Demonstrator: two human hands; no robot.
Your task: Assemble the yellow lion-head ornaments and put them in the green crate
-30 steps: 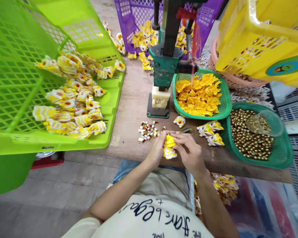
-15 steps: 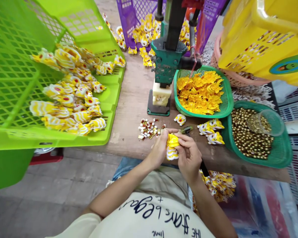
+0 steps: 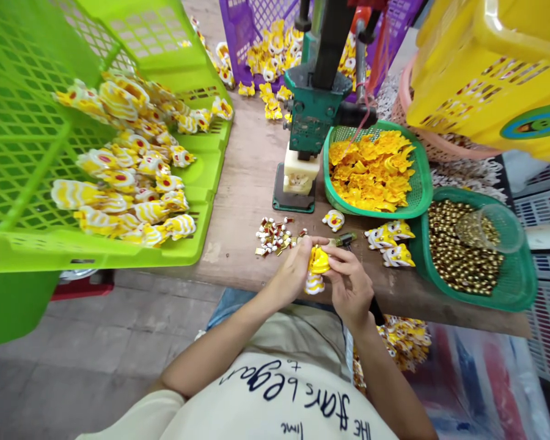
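A yellow and white striped plastic piece (image 3: 318, 261) is held between both hands at the table's front edge. My left hand (image 3: 293, 272) grips its left side, and my right hand (image 3: 351, 284) pinches its right side with thumb and fingers. Just beyond my left hand lies a pile of small white, red and gold parts (image 3: 272, 237). A tool with a green end (image 3: 346, 239) lies behind my right hand. One finished-looking white and yellow piece (image 3: 333, 220) sits near it, and several fox-like pieces (image 3: 389, 242) stand to the right.
A green press (image 3: 309, 113) stands mid-table. Left is a lime basket (image 3: 206, 201) of striped pieces; behind, a purple basket (image 3: 233, 46). To the right are a green basket (image 3: 424, 177) of yellow parts, another green basket (image 3: 527, 287) of gold beads and a yellow basket (image 3: 462, 79).
The held piece has turned slightly between my fingers, and its striped part has shifted a little to the left. Both hands keep hold of it. The camera view has shifted slightly.
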